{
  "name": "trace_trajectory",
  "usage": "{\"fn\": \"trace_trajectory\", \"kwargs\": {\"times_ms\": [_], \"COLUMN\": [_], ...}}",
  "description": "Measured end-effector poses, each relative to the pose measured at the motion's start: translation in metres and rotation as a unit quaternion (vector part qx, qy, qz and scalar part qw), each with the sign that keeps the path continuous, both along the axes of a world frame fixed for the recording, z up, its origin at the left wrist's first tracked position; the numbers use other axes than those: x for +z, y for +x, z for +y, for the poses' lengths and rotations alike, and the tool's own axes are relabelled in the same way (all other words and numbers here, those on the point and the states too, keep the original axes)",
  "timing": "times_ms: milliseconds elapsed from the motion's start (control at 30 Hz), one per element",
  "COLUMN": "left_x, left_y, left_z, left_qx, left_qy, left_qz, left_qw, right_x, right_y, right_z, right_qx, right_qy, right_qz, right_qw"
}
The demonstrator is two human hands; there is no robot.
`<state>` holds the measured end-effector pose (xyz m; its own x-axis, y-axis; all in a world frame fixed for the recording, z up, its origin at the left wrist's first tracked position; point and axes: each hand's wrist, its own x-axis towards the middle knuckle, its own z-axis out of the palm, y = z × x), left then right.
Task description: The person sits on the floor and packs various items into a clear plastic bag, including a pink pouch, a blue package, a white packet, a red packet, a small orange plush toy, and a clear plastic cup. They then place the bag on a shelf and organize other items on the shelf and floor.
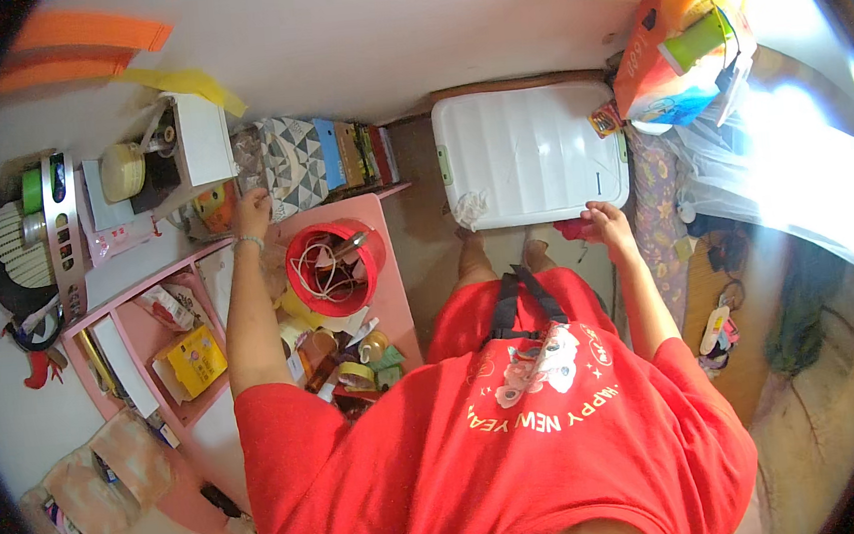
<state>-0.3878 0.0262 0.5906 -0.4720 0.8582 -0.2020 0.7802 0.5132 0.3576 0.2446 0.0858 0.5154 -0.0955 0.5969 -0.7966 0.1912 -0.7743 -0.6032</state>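
My left hand (253, 211) reaches onto the shelf at the left. Its fingers are at the lower end of a clear plastic wrapped item (247, 157), which stands beside a triangle-patterned fabric container (295, 164). Whether the fingers grip it is hard to make out. In my right hand (608, 226) is a small red object (576, 230), partly covered by the fingers. That hand is at the near edge of a white plastic storage box (531, 153) with green latches. A crumpled white tissue (470, 207) lies on the lid's near left corner.
A red bucket (293, 266) holding a white cable stands on a pink desk (396, 284), with bottles and tape rolls nearby. Folders and books (358, 152) line the shelf. A yellow box (192, 363) occupies a pink compartment. Beyond the storage box, at right, is a colourful bag (645, 76).
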Motion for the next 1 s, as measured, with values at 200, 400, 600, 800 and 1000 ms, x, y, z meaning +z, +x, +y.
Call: {"fn": "trace_trajectory", "kwargs": {"times_ms": [200, 400, 600, 800, 1000], "left_x": [-0.042, -0.030, 0.034, 0.128, 0.141], "left_y": [-0.027, -0.008, 0.004, 0.133, 0.252], "left_z": [-0.006, 0.001, -0.045, -0.101, -0.176], "left_qx": [0.016, 0.023, 0.080, 0.231, 0.294], "left_qy": [-0.178, -0.146, 0.139, 0.304, 0.367], "left_qz": [0.092, 0.135, -0.010, -0.090, -0.142], "left_qw": [0.980, 0.980, 0.987, 0.920, 0.871], "right_x": [-0.003, -0.003, -0.014, -0.032, -0.045], "right_y": [0.023, 0.060, 0.097, 0.107, 0.110], "right_z": [-0.018, -0.021, -0.018, -0.013, -0.003], "right_qx": [0.041, 0.037, 0.037, 0.078, 0.171], "right_qy": [-0.005, 0.006, 0.005, -0.006, -0.001], "right_qz": [-0.006, -0.028, -0.043, -0.038, -0.051], "right_qw": [0.999, 0.999, 0.998, 0.996, 0.984]}}
